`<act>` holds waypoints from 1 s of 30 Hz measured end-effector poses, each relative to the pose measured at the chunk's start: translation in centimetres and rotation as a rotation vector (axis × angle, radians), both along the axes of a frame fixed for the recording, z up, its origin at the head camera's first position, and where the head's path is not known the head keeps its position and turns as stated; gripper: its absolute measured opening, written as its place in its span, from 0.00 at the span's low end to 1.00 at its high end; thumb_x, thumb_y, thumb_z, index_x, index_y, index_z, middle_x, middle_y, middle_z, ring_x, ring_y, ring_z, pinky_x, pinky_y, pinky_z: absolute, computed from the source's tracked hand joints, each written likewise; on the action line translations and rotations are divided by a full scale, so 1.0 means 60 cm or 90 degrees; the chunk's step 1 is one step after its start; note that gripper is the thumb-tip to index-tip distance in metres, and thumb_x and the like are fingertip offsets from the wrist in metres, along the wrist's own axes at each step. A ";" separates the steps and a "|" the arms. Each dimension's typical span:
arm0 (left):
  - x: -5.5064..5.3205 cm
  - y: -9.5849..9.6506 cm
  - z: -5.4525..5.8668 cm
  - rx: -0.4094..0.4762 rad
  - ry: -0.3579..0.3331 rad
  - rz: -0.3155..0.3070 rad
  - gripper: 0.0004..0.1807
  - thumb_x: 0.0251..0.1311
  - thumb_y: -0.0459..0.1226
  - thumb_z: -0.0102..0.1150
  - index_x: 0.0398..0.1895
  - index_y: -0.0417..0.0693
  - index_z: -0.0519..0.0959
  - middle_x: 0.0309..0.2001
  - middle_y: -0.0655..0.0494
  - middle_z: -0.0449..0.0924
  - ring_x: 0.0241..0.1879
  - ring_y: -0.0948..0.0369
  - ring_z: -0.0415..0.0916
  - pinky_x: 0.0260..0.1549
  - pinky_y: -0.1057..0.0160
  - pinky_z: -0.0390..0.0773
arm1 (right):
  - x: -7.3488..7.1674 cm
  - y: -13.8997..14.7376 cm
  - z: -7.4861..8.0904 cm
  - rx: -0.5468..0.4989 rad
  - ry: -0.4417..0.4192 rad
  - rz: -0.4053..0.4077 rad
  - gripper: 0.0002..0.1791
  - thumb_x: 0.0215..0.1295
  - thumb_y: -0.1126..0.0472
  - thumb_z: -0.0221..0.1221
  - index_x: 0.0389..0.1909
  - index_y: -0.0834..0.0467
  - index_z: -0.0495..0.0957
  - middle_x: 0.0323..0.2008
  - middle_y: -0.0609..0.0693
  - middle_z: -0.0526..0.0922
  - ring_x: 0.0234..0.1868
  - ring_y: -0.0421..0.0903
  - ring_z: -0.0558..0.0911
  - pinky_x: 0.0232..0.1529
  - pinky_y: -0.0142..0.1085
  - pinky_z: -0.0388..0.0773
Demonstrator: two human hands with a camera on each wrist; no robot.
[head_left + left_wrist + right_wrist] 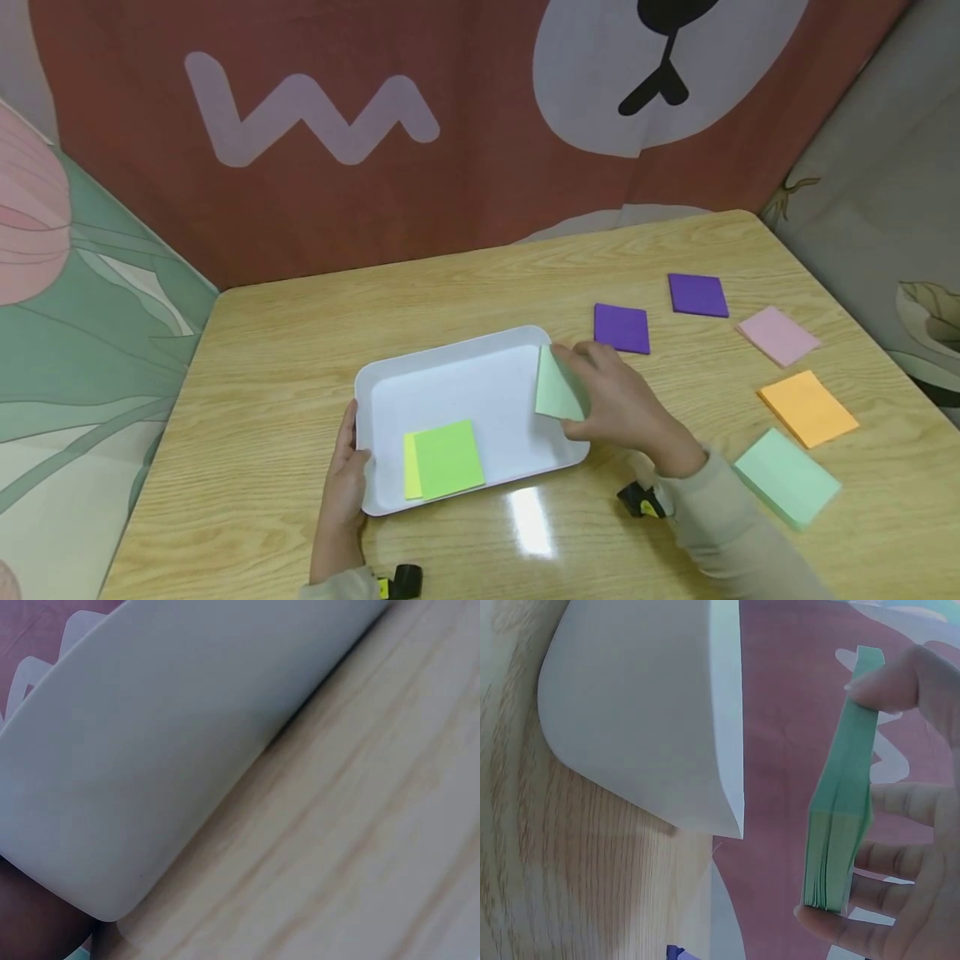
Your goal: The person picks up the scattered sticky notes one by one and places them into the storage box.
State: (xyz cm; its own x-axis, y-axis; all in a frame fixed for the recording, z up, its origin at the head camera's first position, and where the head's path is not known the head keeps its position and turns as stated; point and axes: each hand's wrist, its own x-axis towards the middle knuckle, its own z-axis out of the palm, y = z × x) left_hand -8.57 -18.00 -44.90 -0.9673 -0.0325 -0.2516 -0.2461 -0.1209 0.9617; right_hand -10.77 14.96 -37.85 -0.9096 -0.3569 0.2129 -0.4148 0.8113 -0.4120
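Note:
A white tray [480,392] lies on the wooden table. Inside it, at the near left, a bright green sticky note pad [450,460] partly covers a yellow one [412,467]. My left hand [347,483] grips the tray's left end, with the thumb at the rim; in the left wrist view the tray's outer wall [172,742] hides most of that hand. Over the tray's right end, my right hand [618,400] holds a pale green sticky note pad [558,387] tilted up on edge. The right wrist view shows the pad [840,802] pinched between thumb and fingertips, above the tray's rim.
Right of the tray lie two purple pads [622,328] [698,295], a pink pad [778,336], an orange pad [807,408] and a thicker mint green pad [787,477]. A printed curtain [480,192] hangs behind the table's far edge.

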 end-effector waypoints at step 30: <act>-0.002 0.000 -0.001 -0.013 -0.009 0.007 0.37 0.53 0.24 0.24 0.67 0.61 0.41 0.66 0.64 0.34 0.62 0.67 0.36 0.58 0.62 0.42 | 0.004 -0.035 0.001 0.006 -0.018 0.047 0.48 0.28 0.53 0.64 0.59 0.57 0.61 0.49 0.56 0.66 0.47 0.49 0.65 0.38 0.42 0.68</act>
